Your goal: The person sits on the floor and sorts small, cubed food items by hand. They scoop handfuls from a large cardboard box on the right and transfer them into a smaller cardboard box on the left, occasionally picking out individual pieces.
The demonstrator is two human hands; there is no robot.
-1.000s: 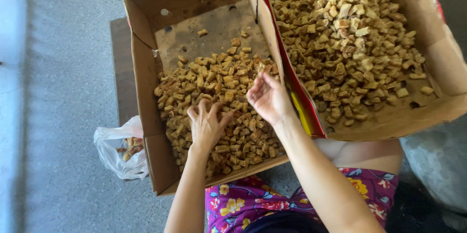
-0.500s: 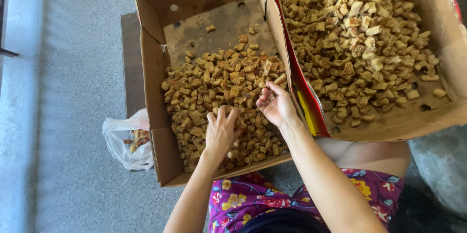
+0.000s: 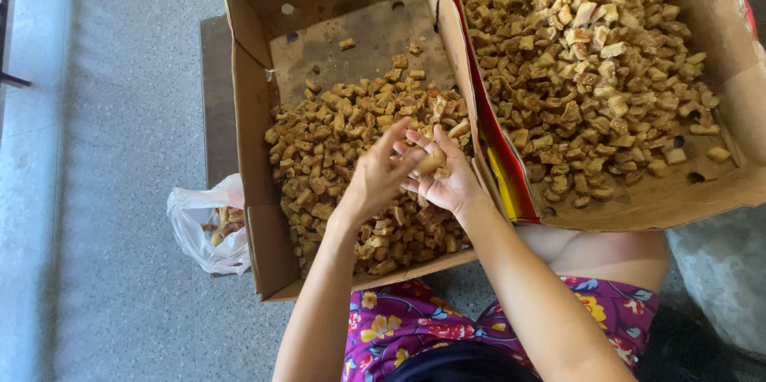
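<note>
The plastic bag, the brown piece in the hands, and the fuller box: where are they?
plastic bag [image 3: 194,222], head view, on its white crumpled side.
brown piece [image 3: 433,161], head view, on its middle, between both hands.
fuller box [image 3: 730,83], head view, on its bare right cardboard wall.

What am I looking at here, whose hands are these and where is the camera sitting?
There is no machine here. The camera is worn on a person's head and looks straight down, so the two bare arms coming up from the bottom edge are that person's own. The left hand and right hand meet over a cardboard box partly filled with small brown chunks, and together they hold one pale brown piece between the fingers. Beside it, on the right, a second box is heaped with similar, somewhat lighter chunks. A white plastic bag with a few pieces inside lies on the grey floor to the left. The bright flowered cloth at the bottom is the person's clothing.
</note>
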